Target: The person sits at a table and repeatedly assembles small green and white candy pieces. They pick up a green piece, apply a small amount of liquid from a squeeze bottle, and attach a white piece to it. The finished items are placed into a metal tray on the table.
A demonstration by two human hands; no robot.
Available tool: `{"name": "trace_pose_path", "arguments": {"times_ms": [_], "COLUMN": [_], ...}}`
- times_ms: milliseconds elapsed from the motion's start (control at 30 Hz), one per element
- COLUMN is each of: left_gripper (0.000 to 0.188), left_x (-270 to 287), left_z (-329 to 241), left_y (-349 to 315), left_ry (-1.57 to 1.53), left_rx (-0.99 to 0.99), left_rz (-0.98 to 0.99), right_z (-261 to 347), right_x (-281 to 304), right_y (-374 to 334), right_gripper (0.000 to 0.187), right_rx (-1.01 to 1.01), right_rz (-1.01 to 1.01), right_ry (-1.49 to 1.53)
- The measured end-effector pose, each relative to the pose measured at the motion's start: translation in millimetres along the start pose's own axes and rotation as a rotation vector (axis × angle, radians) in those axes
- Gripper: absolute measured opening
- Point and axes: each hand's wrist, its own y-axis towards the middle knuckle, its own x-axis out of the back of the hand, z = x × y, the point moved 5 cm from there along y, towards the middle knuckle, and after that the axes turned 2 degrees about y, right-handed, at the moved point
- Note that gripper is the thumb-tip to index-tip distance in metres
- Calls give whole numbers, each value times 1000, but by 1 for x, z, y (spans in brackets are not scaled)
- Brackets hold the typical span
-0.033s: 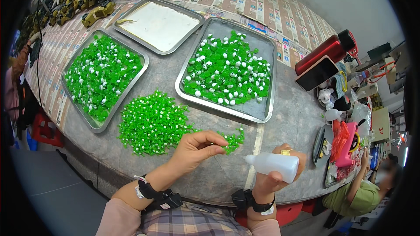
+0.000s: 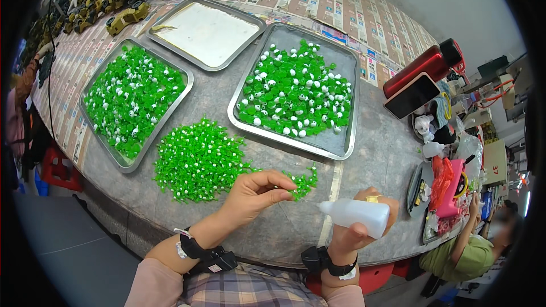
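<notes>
My left hand pinches a small green plastic piece, mostly hidden between thumb and forefinger. My right hand is wrapped round a translucent white squeeze bottle, whose nozzle is tipped left toward the pinching fingers, a short gap away. A scrap of something yellow shows on a right-hand finger. Beyond the left hand lies a heap of small green pieces with white dots. A thin trail of similar pieces runs right, behind the fingertips.
Two metal trays hold green pieces with white balls. A third tray has a white surface. At right stand a red flask, a phone and a pink holder. Olive toy vehicles pile far left; a person in green sits right.
</notes>
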Motion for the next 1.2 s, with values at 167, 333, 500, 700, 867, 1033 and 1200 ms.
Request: {"name": "trace_pose_path", "arguments": {"times_ms": [167, 333, 500, 700, 867, 1033, 1200], "left_gripper": [13, 12, 13, 14, 15, 14, 12], "left_x": [2, 2, 2, 2, 4, 3, 5], "left_z": [9, 19, 19, 22, 23, 20, 16], "left_y": [0, -2, -3, -2, -3, -3, -1], "left_ry": [-85, -272, -317, -342, -344, -335, -227], "left_rx": [111, 290, 341, 355, 357, 354, 287], "left_rz": [26, -26, -27, -25, -33, -32, -53], "right_z": [-7, -2, -3, -7, -8, -9, -12], "right_x": [4, -2, -3, 0, 1, 0, 16], "right_y": [1, 5, 5, 3, 2, 0, 15], "right_gripper": [62, 60, 60, 62, 62, 63, 56], "right_rx": [-44, 6, 14, -8, -17, 0, 49], "right_rz": [56, 51, 47, -1, 38, 30, -186], "right_ry": [-44, -38, -51, 45, 20, -35, 34]}}
